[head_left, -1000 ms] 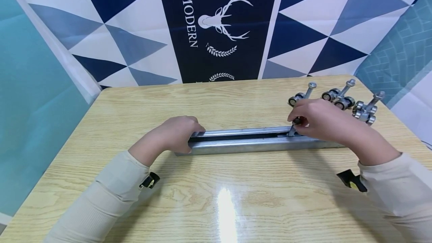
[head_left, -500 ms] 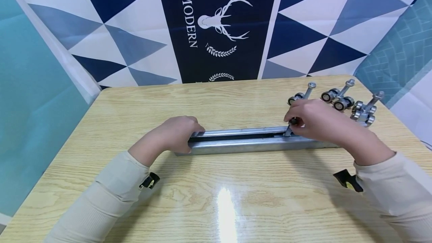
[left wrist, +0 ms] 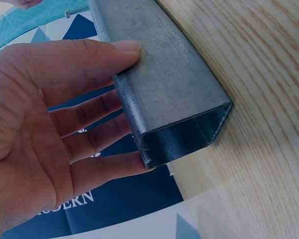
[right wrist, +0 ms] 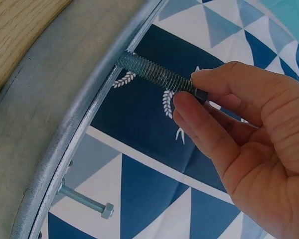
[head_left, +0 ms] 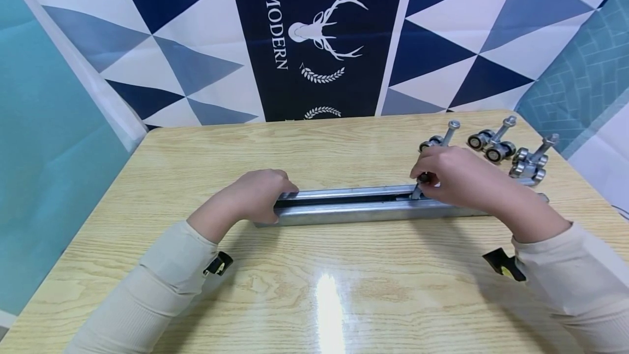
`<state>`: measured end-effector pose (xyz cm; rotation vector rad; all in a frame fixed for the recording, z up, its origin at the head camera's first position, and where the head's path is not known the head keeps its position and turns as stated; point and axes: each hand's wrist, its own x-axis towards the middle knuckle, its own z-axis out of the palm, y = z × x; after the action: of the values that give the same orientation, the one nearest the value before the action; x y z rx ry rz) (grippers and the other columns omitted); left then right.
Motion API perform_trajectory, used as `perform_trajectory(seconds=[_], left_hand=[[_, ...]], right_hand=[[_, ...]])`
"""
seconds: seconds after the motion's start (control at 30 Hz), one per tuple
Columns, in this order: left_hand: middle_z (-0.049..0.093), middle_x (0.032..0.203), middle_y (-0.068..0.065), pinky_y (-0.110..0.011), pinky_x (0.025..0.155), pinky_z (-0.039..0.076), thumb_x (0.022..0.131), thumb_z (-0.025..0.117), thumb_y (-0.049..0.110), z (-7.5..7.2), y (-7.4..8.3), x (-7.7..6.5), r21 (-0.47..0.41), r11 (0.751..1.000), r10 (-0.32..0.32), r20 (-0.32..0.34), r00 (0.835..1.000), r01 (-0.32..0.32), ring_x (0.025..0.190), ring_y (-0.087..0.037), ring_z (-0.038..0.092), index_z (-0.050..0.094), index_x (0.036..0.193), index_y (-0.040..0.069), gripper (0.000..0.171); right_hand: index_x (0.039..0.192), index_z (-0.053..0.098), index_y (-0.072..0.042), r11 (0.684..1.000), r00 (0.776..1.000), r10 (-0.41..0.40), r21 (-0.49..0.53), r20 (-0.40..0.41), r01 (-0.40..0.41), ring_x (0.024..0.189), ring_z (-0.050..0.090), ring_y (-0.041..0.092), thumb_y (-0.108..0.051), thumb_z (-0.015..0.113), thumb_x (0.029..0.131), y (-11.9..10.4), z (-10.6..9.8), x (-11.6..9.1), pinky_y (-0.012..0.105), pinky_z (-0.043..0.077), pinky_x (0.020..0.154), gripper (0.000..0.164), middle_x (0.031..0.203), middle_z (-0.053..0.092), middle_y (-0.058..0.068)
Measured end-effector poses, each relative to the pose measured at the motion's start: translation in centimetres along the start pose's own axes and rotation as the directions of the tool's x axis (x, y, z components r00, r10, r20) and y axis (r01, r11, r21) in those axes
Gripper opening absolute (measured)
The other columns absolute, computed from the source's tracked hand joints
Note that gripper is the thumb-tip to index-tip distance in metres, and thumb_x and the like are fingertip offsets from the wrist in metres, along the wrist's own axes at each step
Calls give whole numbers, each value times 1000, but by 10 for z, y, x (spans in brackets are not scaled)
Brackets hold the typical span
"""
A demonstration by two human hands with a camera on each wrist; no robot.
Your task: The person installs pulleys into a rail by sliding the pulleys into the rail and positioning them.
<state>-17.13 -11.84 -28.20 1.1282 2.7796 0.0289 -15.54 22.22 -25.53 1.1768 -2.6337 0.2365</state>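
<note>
A galvanized steel C-channel rail lies across the wooden table, its slot facing up. My left hand grips its left end; in the left wrist view, the thumb presses one side wall and the fingers reach to the slotted side by the hollow end. Toward the rail's right part, my right hand pinches the dark tip of a threaded bolt between thumb and fingertips. The bolt stands up out of the slot, leaning slightly. Whatever it joins inside the channel is hidden.
Behind my right hand stand three roller trolleys with bolts: one partly covered by the hand, a middle trolley and a right trolley. The printed wall cloth rises at the table's back edge.
My right hand has slid a short way left along the slot with the bolt, slowing toward now. The left hand and the rail have stayed put.
</note>
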Motion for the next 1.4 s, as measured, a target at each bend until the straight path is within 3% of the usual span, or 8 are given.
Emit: perform_trajectory(seconds=[0.67, 1.4], left_hand=[[57, 93, 1, -30, 67, 44, 59, 73, 9, 0, 0, 0, 5, 1000, 3, -9, 1000, -2, 77, -12, 49, 63, 102, 13, 44], [58, 94, 0, -30, 68, 45, 60, 73, 8, 1, 0, 0, 3, 1000, -1, -14, 1000, 1, 79, -12, 50, 63, 103, 13, 45]], right_hand=[[75, 66, -10, 999, 999, -40, 10, -21, 40, 59, 46, 5, 3, 67, 65, -7, 2, 8, 22, 40, 49, 16, 75, 56, -1], [78, 67, -11, 999, 1000, -17, 29, -10, 18, 61, 49, 6, 2, 66, 68, -17, 7, 18, 25, 41, 53, 16, 78, 58, 0]])
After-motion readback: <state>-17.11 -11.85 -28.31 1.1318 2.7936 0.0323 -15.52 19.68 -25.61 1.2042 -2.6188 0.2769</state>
